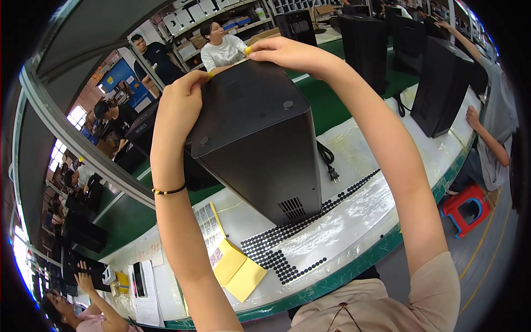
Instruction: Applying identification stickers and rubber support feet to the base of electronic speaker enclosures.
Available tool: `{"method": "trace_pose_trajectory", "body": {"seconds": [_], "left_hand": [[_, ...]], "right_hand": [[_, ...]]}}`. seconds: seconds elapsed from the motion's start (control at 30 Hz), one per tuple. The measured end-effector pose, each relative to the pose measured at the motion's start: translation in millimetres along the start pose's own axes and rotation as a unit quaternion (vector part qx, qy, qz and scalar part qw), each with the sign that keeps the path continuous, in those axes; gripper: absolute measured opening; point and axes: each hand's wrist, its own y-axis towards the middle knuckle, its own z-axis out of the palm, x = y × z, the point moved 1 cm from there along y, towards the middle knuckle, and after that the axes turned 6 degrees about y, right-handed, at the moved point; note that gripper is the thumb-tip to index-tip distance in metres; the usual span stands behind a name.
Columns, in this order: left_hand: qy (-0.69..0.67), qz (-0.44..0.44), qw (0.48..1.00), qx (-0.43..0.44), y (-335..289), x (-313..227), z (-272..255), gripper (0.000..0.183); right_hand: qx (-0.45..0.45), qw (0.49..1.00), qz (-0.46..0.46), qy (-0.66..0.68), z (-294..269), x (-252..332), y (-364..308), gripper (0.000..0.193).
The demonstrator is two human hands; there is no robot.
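A tall black appliance housing [260,160] stands on the table in front of me. Two round dark feet show near the close corners of its upturned face, and a slotted vent sits low on the side facing me. My left hand [180,108] is closed over the far left edge of that face, fingers curled. Across the far edge lies my right hand [282,55], closed on the housing's rim, its fingertips partly hidden. Yellow finger covers show on both hands. Black round pads [282,243] lie in rows on a clear sheet at the housing's base.
A power cord with plug [332,169] lies right of the housing. Yellow paper [238,271] and a label sheet [207,224] lie to the left. More black housings [442,83] stand along the green belt. Co-workers sit around the line; a red stool [467,210] is at right.
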Motion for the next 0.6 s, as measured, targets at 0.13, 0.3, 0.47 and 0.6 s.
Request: {"method": "trace_pose_trajectory", "body": {"seconds": [0.13,0.3,0.47,0.6], "left_hand": [[0.002,-0.029,0.999,0.015,-2,-8,2,0.025],[-0.007,-0.03,0.999,0.021,0,-4,5,0.025],[-0.019,-0.016,0.999,-0.044,-1,2,4,0.024],[-0.055,-0.026,0.982,-0.178,-34,-10,-10,0.021]], "right_hand": [[-0.004,0.98,0.121,0.159,5,-4,-3,0.048],[-0.05,0.938,0.067,0.335,16,-19,-1,0.045],[-0.019,0.915,0.054,0.4,16,-23,6,0.046],[-0.048,0.917,0.058,0.393,21,-23,-2,0.046]]}}
